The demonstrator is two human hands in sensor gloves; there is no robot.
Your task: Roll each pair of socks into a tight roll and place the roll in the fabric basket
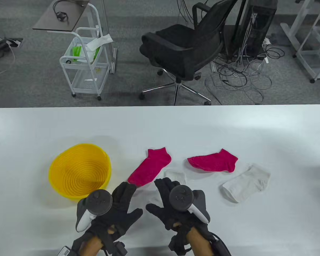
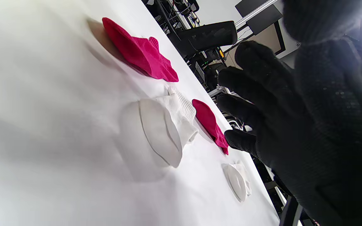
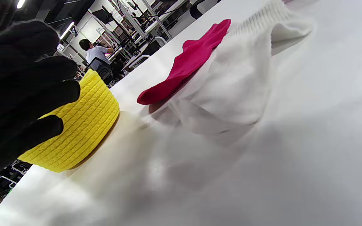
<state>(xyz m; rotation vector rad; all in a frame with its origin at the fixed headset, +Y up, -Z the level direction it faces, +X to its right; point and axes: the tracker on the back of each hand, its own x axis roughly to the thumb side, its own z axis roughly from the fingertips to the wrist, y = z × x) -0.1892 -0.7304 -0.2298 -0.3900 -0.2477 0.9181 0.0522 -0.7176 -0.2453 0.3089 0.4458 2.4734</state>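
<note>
Two pink socks lie flat on the white table (image 1: 42,128), one at the middle (image 1: 150,166) and one further right (image 1: 213,161). A white sock (image 1: 176,176) lies beside the middle pink one, with its near end hidden under my right hand (image 1: 158,196). A second white sock (image 1: 246,182) lies at the right. The yellow fabric basket (image 1: 80,170) stands on the left with nothing in it. My left hand (image 1: 130,200) hovers with its fingertips at the toe of the middle pink sock (image 2: 137,53). Both hands have spread fingers (image 3: 27,78) and hold nothing.
Beyond the table's far edge stand a black office chair (image 1: 184,45), a white wire cart (image 1: 85,61) and a tangle of cables (image 1: 242,72). A person sits far off in the room (image 3: 96,53).
</note>
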